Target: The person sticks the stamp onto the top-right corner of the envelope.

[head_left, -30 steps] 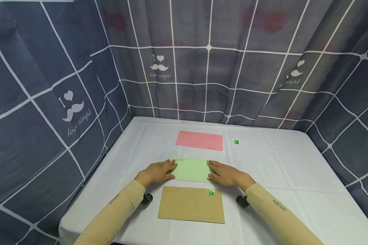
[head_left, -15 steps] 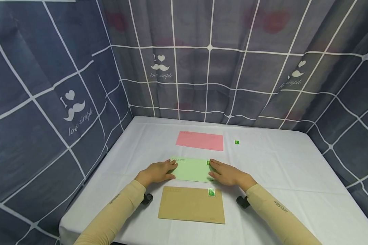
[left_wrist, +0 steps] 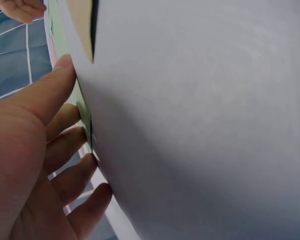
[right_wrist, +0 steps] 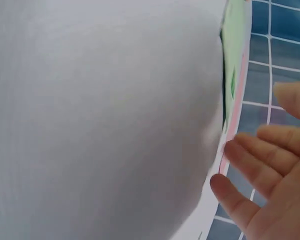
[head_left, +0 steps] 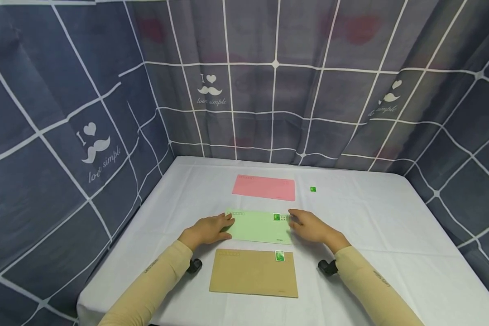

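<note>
A light green envelope (head_left: 256, 230) lies flat in the middle of the table, a small green stamp (head_left: 276, 217) at its upper right beside a printed box. My left hand (head_left: 208, 229) rests on the envelope's left end, fingers extended; in the left wrist view its fingertips (left_wrist: 65, 62) touch the edge. Just off the right end is my right hand (head_left: 311, 227), fingers relaxed and slightly bent, holding nothing. The right wrist view shows these fingers (right_wrist: 260, 170) apart from the paper. Nearer me lies a brown envelope (head_left: 252, 274) bearing another green stamp (head_left: 279, 256).
Beyond the green envelope lies a pink envelope (head_left: 264, 187), with a loose green stamp (head_left: 313, 189) to its right. A white cloth covers the table (head_left: 371, 217). Dark checked curtains (head_left: 252, 90) enclose its back and sides.
My right hand has come off the green envelope's right end and moved a little to the right, uncovering the stamp and printed box. My left hand stays in place.
</note>
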{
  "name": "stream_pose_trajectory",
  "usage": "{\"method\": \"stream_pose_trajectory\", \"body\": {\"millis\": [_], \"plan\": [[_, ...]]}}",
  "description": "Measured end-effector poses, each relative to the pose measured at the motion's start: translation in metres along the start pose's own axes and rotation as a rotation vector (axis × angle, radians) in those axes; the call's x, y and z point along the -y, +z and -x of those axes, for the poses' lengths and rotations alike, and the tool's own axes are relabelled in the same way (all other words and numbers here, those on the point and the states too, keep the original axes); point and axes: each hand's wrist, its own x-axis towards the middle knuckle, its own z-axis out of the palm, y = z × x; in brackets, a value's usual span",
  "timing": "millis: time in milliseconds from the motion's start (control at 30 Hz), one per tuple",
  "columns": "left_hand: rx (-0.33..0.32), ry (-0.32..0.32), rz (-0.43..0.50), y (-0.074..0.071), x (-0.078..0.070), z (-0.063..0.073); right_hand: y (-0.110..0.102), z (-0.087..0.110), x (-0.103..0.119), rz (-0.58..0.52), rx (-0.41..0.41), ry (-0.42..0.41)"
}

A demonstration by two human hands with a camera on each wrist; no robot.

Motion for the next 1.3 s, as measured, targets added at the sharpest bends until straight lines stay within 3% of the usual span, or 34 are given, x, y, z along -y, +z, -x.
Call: {"method": "stream_pose_trajectory", "body": {"millis": [200, 433, 600, 933, 1300], "plan": [[0.0, -0.012, -0.008, 0.0, -0.001, 0.001, -0.003, 0.0, -0.008, -0.05, -0.109, 0.042], [0.005, -0.014, -0.03, -0.001, -0.003, 0.003, -0.013, 0.003, -0.008, -0.168, -0.378, 0.112], [0.008, -0.005, -0.026, -0.004, -0.005, 0.005, -0.022, 0.002, -0.012, -0.211, -0.476, 0.168], [0.01, -0.008, -0.015, 0.001, -0.009, 0.014, -0.023, 0.004, -0.023, -0.374, -0.52, 0.283], [0.002, -0.031, -0.053, -0.001, -0.015, 0.018, -0.026, 0.002, -0.024, -0.433, -0.533, 0.326]]}}
